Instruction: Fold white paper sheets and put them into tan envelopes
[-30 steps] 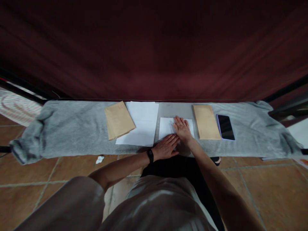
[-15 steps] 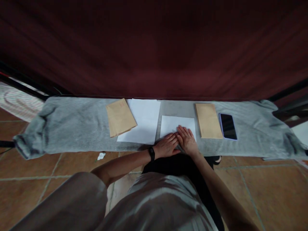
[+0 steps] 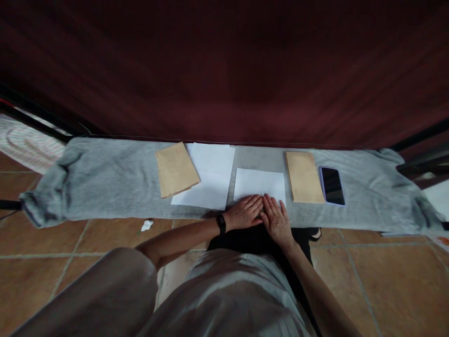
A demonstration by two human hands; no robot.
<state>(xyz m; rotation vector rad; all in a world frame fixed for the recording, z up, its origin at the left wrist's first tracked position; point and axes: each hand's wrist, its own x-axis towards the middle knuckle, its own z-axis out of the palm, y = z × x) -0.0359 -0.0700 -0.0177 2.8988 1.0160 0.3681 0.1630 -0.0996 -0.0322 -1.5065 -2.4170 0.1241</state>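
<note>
Both hands are flat, palms down, side by side at the near edge of the grey cloth (image 3: 112, 178), about mid-length. Left hand (image 3: 243, 213) and right hand (image 3: 277, 220): fingers straight and close together, lying on the near edge of the small white sheet (image 3: 259, 182), gripping nothing. Index fingers are almost touching. The sheet lies flat, centre of the cloth, and its far half is uncovered. Black wristband (image 3: 220, 223) on the left wrist. Just left of the sheet is a larger white paper stack (image 3: 210, 175), with a tan envelope pile (image 3: 176, 169) angled over its left side. Just right is a second tan envelope pile (image 3: 303, 177), then a phone (image 3: 331, 186) screen-up beside it. Nothing sits between hands and sheet. A dark red curtain (image 3: 224, 70) hangs along the far edge. There's a paper scrap (image 3: 146, 225) on the tiled floor (image 3: 386, 271) below the near edge.
</note>
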